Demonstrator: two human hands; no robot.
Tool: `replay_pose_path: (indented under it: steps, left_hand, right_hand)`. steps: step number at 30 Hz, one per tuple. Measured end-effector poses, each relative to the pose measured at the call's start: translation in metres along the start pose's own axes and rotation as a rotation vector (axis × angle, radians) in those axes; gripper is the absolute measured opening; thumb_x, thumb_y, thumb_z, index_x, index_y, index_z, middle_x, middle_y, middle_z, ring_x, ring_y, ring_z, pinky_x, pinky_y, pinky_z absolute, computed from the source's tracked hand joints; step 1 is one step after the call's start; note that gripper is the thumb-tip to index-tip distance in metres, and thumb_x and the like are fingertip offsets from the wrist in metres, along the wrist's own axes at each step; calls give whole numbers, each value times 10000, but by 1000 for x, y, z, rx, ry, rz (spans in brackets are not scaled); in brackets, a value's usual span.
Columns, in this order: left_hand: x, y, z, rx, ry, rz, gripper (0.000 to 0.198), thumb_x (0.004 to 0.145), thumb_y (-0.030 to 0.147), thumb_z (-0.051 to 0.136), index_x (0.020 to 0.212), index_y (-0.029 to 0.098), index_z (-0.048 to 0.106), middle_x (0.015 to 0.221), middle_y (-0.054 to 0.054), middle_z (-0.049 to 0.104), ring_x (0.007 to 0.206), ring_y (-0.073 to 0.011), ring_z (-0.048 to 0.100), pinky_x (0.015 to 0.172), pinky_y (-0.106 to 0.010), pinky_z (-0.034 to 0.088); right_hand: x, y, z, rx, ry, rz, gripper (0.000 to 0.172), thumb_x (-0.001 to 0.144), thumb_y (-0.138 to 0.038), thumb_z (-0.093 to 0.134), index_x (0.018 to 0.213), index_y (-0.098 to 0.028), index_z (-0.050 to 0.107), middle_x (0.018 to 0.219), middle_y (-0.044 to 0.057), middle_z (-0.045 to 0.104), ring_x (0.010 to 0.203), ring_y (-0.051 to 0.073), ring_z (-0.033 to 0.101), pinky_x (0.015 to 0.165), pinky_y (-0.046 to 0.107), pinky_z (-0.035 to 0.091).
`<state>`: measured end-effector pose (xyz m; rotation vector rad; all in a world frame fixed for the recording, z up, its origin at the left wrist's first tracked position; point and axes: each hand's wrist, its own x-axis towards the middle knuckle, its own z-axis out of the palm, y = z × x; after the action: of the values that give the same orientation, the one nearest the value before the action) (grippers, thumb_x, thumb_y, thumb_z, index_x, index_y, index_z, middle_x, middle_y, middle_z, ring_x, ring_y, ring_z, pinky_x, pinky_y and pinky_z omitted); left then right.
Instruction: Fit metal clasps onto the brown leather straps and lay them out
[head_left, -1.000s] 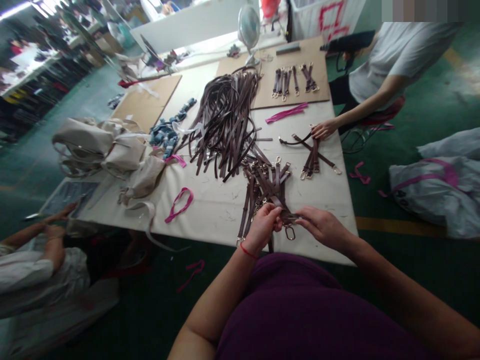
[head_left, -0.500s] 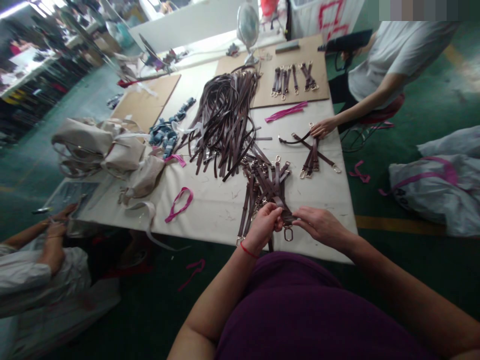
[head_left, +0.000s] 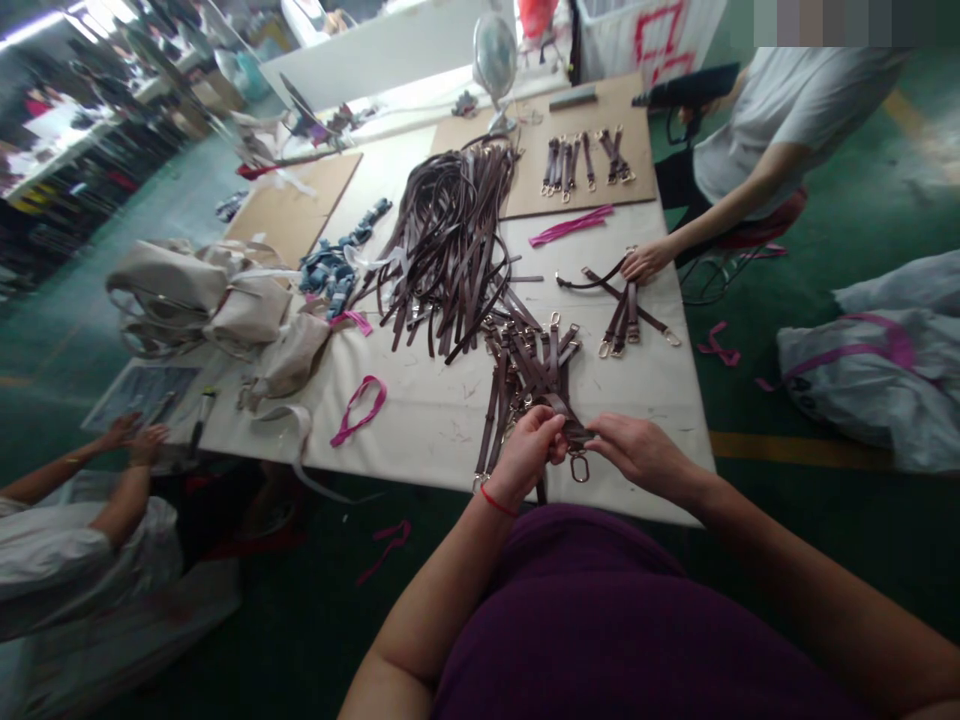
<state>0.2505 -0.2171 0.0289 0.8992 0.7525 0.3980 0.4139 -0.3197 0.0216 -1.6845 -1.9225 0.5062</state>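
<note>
My left hand (head_left: 526,455), with a red string around the wrist, grips a brown leather strap (head_left: 564,420) at the table's near edge. My right hand (head_left: 637,453) pinches the same strap from the other side with its fingertips. A metal swivel clip (head_left: 578,467) hangs just below the strap, between my hands. Right behind them lies a heap of brown straps with metal fittings (head_left: 525,385). A larger tangle of long, bare brown straps (head_left: 450,250) sits further up the white table (head_left: 420,440).
Beyond my hands, finished straps lie on the table (head_left: 622,312) and on a cardboard sheet (head_left: 585,170). A co-worker's hand (head_left: 645,262) rests at the right edge. Another co-worker's hands (head_left: 127,437) are at the lower left. Beige bags (head_left: 169,285) and a pink loop (head_left: 358,410) lie left.
My hands stay nearly in place on the strap. The lower-left co-worker's hands have risen and spread apart, and a small tool now stands visible near the table's left edge.
</note>
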Motion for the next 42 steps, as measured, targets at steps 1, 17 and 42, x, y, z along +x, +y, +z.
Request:
replay_pose_path:
  steps: [1, 17, 42]
  left_hand:
    - [0, 1, 0, -2, 4, 3, 338, 742, 396, 691, 793, 189, 429, 512, 78, 460, 399, -49, 423, 393, -160, 261]
    - [0, 0, 3, 5, 24, -25, 368, 715, 414, 713, 793, 188, 434, 525, 75, 463, 404, -49, 435, 396, -162, 275]
    - [45, -32, -16, 294, 126, -28, 402, 731, 483, 676, 939, 181, 511, 624, 50, 496, 515, -89, 480, 490, -208, 356]
  right_hand:
    - [-1, 0, -1, 12, 0, 11, 259, 986, -351, 420, 1021, -156, 586, 916, 79, 637, 816, 193, 601, 722, 294, 447]
    - [-1, 4, -1, 184, 79, 86, 291, 991, -385, 402, 928, -183, 601, 835, 51, 627, 766, 170, 578, 707, 275, 424]
    - [6, 200, 23, 274, 492, 851, 472, 915, -481, 327, 893, -140, 652, 668, 28, 608, 592, 150, 546, 568, 249, 419]
